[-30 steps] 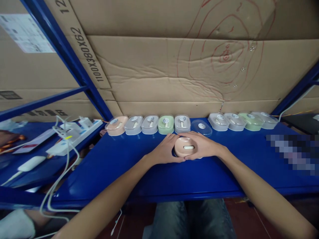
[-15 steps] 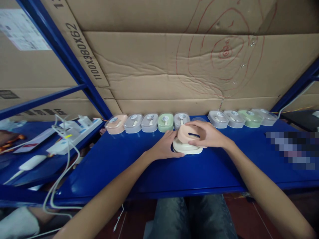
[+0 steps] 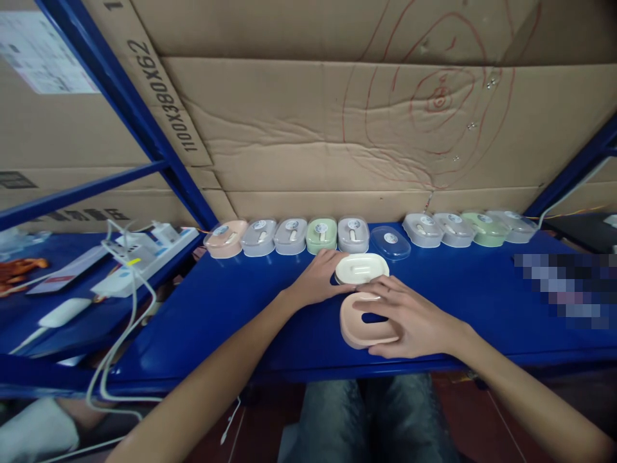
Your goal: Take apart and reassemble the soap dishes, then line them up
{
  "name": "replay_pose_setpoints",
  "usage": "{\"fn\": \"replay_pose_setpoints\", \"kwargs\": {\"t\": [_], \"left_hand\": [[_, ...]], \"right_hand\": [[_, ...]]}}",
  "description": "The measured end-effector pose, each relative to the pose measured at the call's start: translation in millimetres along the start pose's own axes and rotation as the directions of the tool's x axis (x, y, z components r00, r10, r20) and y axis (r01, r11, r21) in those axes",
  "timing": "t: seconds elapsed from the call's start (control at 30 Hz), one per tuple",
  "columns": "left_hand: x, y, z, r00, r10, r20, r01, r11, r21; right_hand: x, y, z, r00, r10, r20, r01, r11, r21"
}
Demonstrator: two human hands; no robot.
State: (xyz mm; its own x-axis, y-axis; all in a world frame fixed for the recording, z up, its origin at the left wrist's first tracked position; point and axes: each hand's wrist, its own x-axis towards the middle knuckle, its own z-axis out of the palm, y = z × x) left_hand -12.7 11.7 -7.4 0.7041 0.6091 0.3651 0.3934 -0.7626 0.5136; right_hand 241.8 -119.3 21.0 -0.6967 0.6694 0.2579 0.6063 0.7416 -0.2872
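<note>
We saw the right hand (image 3: 409, 321) spread over a peach-coloured oval shell (image 3: 366, 319), a smooth plastic ring with a slot-shaped opening through which the blue table (image 3: 231, 308) showed. Fingers lay across its top and the thumb pressed its near edge, so the hand gripped the shell where it sat at the table's front edge. Just behind it, touching or nearly so, rested a cream oval tray (image 3: 361, 268), matte and rounded, with a shallow slot in its top. The left hand (image 3: 321, 283) curled loosely against the tray's left side, fingertips on it, steadying rather than lifting.

Behind the tray, against the back wall, ran a row of small lidded boxes (image 3: 289, 235): rounded rectangles under clear glossy lids, in peach, grey, grey, green and grey, each bearing a round white sticker. Next to them a loose clear lid (image 3: 390, 242) lay flat on the table, thin and translucent. Further right stood a second row of boxes (image 3: 467, 230), grey and green, set at a slant.

The wall was creased brown cardboard (image 3: 313, 135) with red scribbled rings. On the shelf to the left lay a white power strip (image 3: 144, 251) with looping cables.
</note>
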Motion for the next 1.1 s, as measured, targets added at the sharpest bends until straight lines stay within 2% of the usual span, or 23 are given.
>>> {"fn": "replay_pose_setpoints", "kwargs": {"t": [0.13,0.37,0.57,0.67,0.77,0.83,0.87,0.93,1.0,1.1], "left_hand": [[0,0,-2.6,1.0,-0.011,0.021,0.011,1.0,0.008],[0,-2,-12.4,0.998,0.045,0.051,-0.045,0.999,-0.01],[1,-8,-12.4,0.997,0.05,0.059,-0.048,0.999,-0.025],[3,-12,-11.2,0.997,0.051,0.05,-0.05,0.998,-0.03],[3,-14,-10.7,0.997,0.058,0.048,-0.057,0.998,-0.022],[3,-14,-10.7,0.997,0.058,0.048,-0.057,0.998,-0.021],[3,-14,-10.7,0.997,0.058,0.046,-0.057,0.998,-0.021],[3,-14,-10.6,0.997,0.057,0.043,-0.057,0.998,-0.021],[3,-15,-10.1,0.997,0.056,0.046,-0.055,0.998,-0.019],[3,-15,-8.8,0.998,0.041,0.044,-0.04,0.999,-0.014]], "right_hand": [[6,1,4,1.0,-0.003,-0.021,0.003,1.0,-0.01],[8,4,5,1.0,0.011,-0.013,-0.011,0.998,-0.062],[10,5,9,0.999,0.028,-0.044,-0.032,0.996,-0.086],[11,3,3,0.998,0.033,-0.06,-0.037,0.997,-0.062],[22,11,-10,0.987,0.058,-0.15,-0.065,0.997,-0.041],[40,23,-18,0.959,0.141,-0.246,-0.159,0.986,-0.055],[52,30,-22,0.932,0.203,-0.301,-0.237,0.968,-0.081],[79,44,-27,0.877,0.342,-0.338,-0.408,0.901,-0.146],[107,54,-28,0.81,0.496,-0.312,-0.567,0.799,-0.2],[139,61,-22,0.731,0.639,-0.239,-0.682,0.673,-0.286]]}}
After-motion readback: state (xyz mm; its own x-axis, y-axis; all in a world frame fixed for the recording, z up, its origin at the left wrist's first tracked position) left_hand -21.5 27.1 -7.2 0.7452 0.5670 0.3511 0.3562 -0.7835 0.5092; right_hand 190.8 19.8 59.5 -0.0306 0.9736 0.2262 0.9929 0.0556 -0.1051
